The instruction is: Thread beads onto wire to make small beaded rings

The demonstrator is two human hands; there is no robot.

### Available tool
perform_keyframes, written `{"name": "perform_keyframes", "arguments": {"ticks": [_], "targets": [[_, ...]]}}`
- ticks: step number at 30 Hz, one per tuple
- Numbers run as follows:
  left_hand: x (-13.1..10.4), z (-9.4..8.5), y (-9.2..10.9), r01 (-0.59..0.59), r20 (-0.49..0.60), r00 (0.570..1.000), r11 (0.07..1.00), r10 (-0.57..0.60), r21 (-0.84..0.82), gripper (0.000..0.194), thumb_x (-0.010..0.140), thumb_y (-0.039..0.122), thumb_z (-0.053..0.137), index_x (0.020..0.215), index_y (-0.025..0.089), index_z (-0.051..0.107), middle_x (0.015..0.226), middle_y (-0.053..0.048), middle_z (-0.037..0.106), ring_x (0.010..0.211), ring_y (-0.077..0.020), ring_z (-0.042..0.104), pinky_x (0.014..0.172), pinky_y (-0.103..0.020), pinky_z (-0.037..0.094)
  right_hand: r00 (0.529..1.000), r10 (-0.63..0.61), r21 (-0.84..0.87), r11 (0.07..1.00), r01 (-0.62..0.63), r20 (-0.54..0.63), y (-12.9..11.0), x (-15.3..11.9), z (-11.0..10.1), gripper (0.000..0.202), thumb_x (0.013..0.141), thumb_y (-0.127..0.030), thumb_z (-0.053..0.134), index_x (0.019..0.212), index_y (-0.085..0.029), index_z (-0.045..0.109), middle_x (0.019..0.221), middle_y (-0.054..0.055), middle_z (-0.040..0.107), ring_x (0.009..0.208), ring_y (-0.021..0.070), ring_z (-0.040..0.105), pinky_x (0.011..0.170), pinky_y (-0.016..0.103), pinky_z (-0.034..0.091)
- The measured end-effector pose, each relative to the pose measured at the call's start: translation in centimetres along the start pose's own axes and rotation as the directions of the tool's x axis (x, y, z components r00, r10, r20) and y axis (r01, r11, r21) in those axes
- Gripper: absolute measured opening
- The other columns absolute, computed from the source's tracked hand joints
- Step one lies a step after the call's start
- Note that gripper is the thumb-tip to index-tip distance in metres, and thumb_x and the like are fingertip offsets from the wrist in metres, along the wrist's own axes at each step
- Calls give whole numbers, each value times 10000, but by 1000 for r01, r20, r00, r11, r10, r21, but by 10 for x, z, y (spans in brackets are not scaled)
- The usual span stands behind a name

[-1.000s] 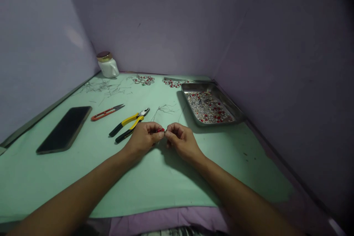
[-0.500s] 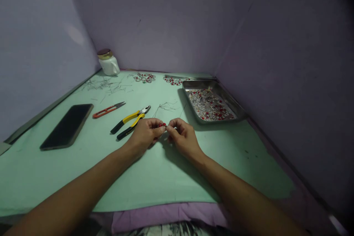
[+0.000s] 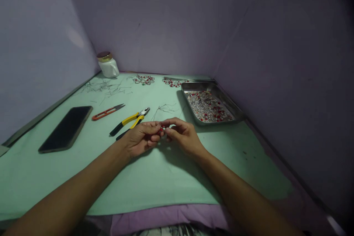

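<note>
Between the fingertips of both hands is a small piece of red beadwork, partly covered by the fingers. My left hand pinches it from the left, palm turned partly up. From the right, my right hand closes thumb and forefinger at the same beads. Whether a wire runs through them I cannot make out. Just left of my left hand lie yellow and black pliers, one handle tip close to the wrist. Thin loose wires lie on the green cloth beyond the hands.
A metal tray of pearly and red beads stands at right. Orange thread snips and a dark phone lie at left. Farther back are wire scraps, two clusters of red beaded pieces and a white lidded jar, near the walls.
My left hand has rolled so its palm and curled fingers show more. My right forefinger now reaches over to the left fingertips. The view has shifted slightly.
</note>
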State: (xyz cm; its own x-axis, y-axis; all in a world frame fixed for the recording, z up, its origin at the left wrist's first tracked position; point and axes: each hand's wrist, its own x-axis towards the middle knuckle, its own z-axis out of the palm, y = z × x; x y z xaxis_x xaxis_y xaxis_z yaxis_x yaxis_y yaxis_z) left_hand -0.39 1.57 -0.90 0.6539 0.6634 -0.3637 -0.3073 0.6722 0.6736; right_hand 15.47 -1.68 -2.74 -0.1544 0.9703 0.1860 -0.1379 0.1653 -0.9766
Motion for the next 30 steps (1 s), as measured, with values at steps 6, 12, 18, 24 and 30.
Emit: {"name": "perform_keyframes", "arguments": {"ticks": [6,12,18,24,30], "targets": [[1,2,-3,-48,-68,996,990,58,135,97,760,115,531,815,85,606,614,-53,580,407,-60,462,327,-133,324,994,31,-102,994,-42,-100,-2,2,0,90,726,-254,627,774,-178,636,604,-13,593,500,96,521,500,242,417],[-9,22,0,-189,-201,895,747,398,637,69,676,182,662,695,129,622,507,24,541,399,-52,429,368,-151,328,966,178,-17,983,-184,-190,0,3,2,135,689,-282,658,722,-153,634,576,-14,597,432,80,524,450,222,400],[-10,25,1,-184,-287,826,713,486,676,26,676,116,631,680,136,647,457,33,537,376,-62,426,358,-172,316,952,257,144,961,-234,-169,-4,2,2,218,690,-330,640,817,-154,658,758,36,659,463,86,554,465,253,459],[-9,21,-1,-238,-267,836,755,480,611,57,656,87,645,633,138,637,428,28,531,367,-76,447,352,-183,324,952,234,35,972,-232,-197,-6,1,4,209,628,-303,715,753,-147,652,647,18,622,456,94,536,446,248,447],[-9,20,-1,-257,-213,855,743,473,618,60,630,88,677,672,123,652,486,7,575,408,-87,495,407,-193,375,946,219,12,975,-223,-239,-3,2,6,140,606,-244,727,658,-145,643,550,-3,596,428,78,490,439,232,421]]}}
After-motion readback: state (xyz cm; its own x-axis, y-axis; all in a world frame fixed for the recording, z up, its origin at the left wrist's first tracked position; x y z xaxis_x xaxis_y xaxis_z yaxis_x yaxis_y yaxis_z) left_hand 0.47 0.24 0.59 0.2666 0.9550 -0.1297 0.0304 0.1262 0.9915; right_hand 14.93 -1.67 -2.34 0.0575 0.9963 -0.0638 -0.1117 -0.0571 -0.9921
